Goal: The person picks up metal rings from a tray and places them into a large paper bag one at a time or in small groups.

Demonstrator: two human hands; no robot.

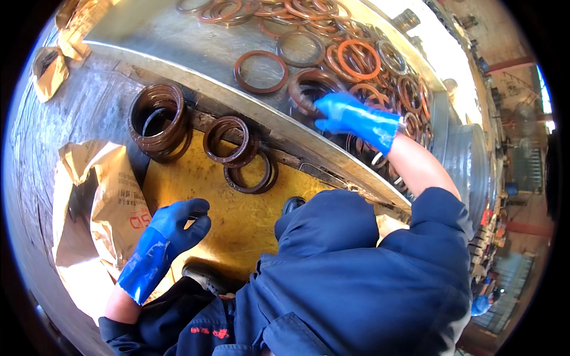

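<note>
My right hand [355, 116], in a blue rubber glove, reaches over the metal tray's rim [249, 107]. Its fingers close on the edge of a thick dark brown ring [304, 89], slightly blurred; whether this is one ring or several together I cannot tell. Beside it lies a single reddish-brown ring [261, 72]. Low on the left, my left hand [178, 228], gloved the same way, hangs with curved fingers and a gap to the thumb, nothing seen in it. Past that hand stand a tall stack of brown rings [159, 118] and two smaller stacks, one ring group [227, 140] leaning against another [252, 173].
Many loose rings, mostly brown, with one bright orange ring [358, 60], heap up in the tray's right part. An opened brown paper sack [113, 202] stands left of the yellow board [219, 207] under my feet. Torn brown paper [52, 74] lies at far left.
</note>
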